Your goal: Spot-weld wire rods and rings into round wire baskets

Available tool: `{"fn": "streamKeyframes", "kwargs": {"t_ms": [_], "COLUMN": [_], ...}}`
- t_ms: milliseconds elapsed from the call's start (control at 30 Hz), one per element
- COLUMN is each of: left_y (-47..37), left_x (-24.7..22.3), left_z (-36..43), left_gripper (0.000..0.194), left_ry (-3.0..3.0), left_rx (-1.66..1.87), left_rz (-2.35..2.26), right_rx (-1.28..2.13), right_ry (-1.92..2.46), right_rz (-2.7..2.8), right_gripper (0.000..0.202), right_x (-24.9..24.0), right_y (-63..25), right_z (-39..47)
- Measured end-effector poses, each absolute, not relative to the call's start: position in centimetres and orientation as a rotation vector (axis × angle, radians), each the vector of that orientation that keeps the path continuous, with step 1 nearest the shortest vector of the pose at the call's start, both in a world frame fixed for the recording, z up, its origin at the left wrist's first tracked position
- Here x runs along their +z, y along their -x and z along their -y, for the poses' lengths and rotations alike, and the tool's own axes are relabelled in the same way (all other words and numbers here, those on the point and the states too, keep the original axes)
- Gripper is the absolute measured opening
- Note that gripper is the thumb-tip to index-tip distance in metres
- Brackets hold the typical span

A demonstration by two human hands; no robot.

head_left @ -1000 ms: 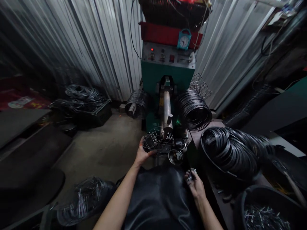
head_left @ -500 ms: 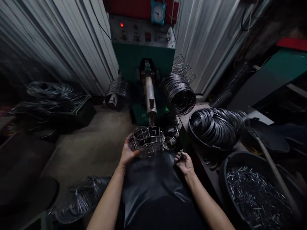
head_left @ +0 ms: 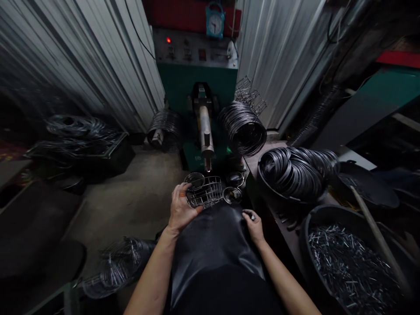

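Note:
A round wire basket (head_left: 210, 192) tilts in front of me, just below the tip of the machine's round metal arm (head_left: 205, 127). My left hand (head_left: 181, 210) is closed on the basket's left side, with an orange band on one finger. Over the right side of the black apron (head_left: 219, 245), my right hand (head_left: 254, 225) is curled around a small piece of metal, perhaps a short pin. Its fingers partly hide that piece. Two small round dishes (head_left: 232, 195) stand between the basket and my right hand.
A green machine (head_left: 197, 72) with a red lamp stands ahead. Wire-ring coils (head_left: 243, 129) hang on both its sides. To my right are a tub of wire rings (head_left: 292, 173) and a large tub of short metal pins (head_left: 351, 267). Wire bundles (head_left: 78, 127) lie left.
The basket has tipped and dropped a little away from the machine's arm tip, with my left hand turning over it. My right hand has shifted slightly and its fingers have curled in.

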State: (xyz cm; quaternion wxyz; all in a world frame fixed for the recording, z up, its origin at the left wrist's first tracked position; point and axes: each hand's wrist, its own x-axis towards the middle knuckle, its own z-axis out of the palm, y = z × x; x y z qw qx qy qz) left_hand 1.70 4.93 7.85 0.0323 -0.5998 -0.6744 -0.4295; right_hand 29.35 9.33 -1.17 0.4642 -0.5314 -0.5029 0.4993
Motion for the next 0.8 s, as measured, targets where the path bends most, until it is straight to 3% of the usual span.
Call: {"fn": "streamKeyframes", "kwargs": {"t_ms": [133, 267, 367, 433, 633, 800], "left_y": [-2.0, -3.0, -4.0, -4.5, -5.2, -4.8], "left_x": [7.9, 7.9, 8.3, 8.6, 9.1, 8.8], "left_z": [-5.2, -5.6, -5.7, -5.6, -5.4, -5.6], "left_gripper": [0.072, 0.063, 0.059, 0.057, 0.057, 0.059], "left_ry": [1.827, 1.815, 1.851, 1.883, 1.938, 1.961], "left_rx": [-1.219, -1.083, -0.963, -0.898, -0.893, -1.051], "left_rz": [2.078, 2.129, 2.163, 2.173, 2.208, 2.251], "right_rx": [1.006, 0.867, 0.701, 0.635, 0.621, 0.937], "right_ry": [1.313, 1.134, 1.206, 1.277, 1.337, 0.958], "right_rz": [1.822, 2.273, 2.587, 2.692, 2.421, 2.315], "right_gripper": [0.018, 0.021, 0.037, 0.037, 0.020, 0.021], "right_x": [-0.5, 5.7, 10.8, 12.7, 11.2, 9.4], "right_y": [-30.1, -28.0, -24.8, -22.7, -19.1, -19.9], "right_z": [-8.9, -9.9, -11.1, -11.8, -11.8, -11.7]}}
